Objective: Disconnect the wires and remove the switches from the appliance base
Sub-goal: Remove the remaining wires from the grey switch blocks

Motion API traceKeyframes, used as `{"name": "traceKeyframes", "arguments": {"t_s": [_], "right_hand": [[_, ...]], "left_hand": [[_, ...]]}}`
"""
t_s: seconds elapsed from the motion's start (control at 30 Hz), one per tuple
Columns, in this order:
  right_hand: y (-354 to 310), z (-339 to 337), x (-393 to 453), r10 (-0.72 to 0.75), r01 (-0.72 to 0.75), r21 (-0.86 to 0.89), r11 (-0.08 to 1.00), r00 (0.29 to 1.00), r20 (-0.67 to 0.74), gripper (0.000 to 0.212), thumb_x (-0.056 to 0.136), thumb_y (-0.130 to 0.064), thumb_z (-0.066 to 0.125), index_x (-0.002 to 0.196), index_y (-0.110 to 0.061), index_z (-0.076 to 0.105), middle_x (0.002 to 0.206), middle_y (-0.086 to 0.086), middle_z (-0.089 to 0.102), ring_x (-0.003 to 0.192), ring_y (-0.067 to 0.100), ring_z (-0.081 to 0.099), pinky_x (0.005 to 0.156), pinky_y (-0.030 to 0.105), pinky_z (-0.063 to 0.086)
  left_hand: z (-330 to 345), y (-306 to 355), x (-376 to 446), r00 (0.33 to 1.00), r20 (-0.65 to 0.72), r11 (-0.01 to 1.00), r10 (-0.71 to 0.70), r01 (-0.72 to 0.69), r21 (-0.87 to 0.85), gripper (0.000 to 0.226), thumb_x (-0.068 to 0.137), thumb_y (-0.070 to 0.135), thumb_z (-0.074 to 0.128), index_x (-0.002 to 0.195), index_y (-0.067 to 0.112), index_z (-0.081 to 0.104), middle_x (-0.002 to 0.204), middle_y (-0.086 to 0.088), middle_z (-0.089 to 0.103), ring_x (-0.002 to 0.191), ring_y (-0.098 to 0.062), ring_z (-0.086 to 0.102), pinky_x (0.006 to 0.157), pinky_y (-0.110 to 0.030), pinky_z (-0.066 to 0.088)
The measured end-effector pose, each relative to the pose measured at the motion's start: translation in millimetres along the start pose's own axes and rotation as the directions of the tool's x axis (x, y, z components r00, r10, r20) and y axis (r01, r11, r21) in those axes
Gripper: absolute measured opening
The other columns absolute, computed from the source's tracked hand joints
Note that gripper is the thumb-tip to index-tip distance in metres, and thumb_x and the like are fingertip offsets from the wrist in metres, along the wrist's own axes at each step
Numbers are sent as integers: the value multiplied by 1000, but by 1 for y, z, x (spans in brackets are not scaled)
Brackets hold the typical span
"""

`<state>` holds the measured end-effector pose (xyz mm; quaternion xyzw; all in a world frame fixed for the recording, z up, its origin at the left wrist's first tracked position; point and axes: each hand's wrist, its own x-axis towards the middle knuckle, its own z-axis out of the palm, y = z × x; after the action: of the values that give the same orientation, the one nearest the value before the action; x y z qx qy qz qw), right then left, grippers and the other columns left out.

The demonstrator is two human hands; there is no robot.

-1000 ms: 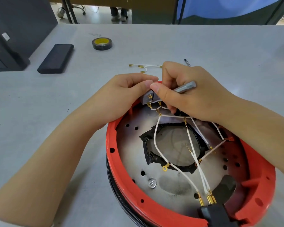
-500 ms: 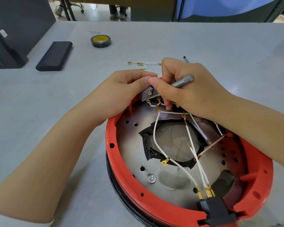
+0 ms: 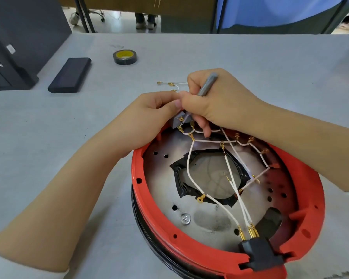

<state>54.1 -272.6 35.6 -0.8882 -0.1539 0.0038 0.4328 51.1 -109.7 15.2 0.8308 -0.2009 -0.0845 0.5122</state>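
At the far rim of the round red plastic appliance base (image 3: 250, 256), the left hand (image 3: 149, 119) pinches a small grey switch block (image 3: 180, 120) with brass terminals, lifted just above the rim. The right hand (image 3: 216, 103) is curled round a grey metal driver (image 3: 207, 84) whose tip meets the switch. The step in hand looks like freeing its thin white wires (image 3: 189, 170); next, each terminal needs loosening while the block stays steady. No label is legible.

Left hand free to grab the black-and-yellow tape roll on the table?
Probably not: the left hand pinches the small grey switch at the red appliance base. The tape roll lies unobstructed beyond.
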Motion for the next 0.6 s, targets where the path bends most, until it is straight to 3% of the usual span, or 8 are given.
{"name": "traceKeyframes", "arguments": {"t_s": [0.17,0.27,0.37,0.5,0.6], "right_hand": [[-6,-3,13,63,-58,-53,997,992,111,27,91,-16,50,68,-2,53,42,7,57,32,20,57,36,10,33],[-5,-2,6,11,-5,-76,997,997,78,30,94,-22,49,66,-11,47,41,4,57,33,21,57,38,13,36],[-3,-9,-7,-46,48,-27,998,997,61,31,95,-27,54,68,-15,43,45,2,59,36,19,58,40,15,38],[-2,-14,-20,-71,68,42,997,996,51,29,90,-25,65,68,-14,48,56,4,67,43,20,63,42,9,38],[-1,-10,-26,-82,81,34,996,996,43,29,89,-23,64,67,-13,48,59,2,69,45,19,64,50,15,46]], "left_hand": [[-2,-1,0,1000,14,1000,-2,2,-25,24,99,35,46,99,34,70,105,-12,70,106,-41,59,98,-59,44],[-2,-2,1,1000,23,1000,-2,3,-23,24,100,35,46,100,33,70,107,-20,67,104,-44,59,96,-61,44],[-3,-2,2,1000,30,1000,-1,2,-22,25,101,31,46,105,31,70,106,-4,72,107,-28,64,100,-51,45],[-7,-2,3,997,82,1000,-5,6,-8,25,100,29,47,116,32,66,113,18,69,112,3,59,104,-28,40],[-9,-1,3,992,123,1000,-5,7,-10,28,101,26,46,121,27,64,119,16,67,117,3,56,110,-32,36]]}}
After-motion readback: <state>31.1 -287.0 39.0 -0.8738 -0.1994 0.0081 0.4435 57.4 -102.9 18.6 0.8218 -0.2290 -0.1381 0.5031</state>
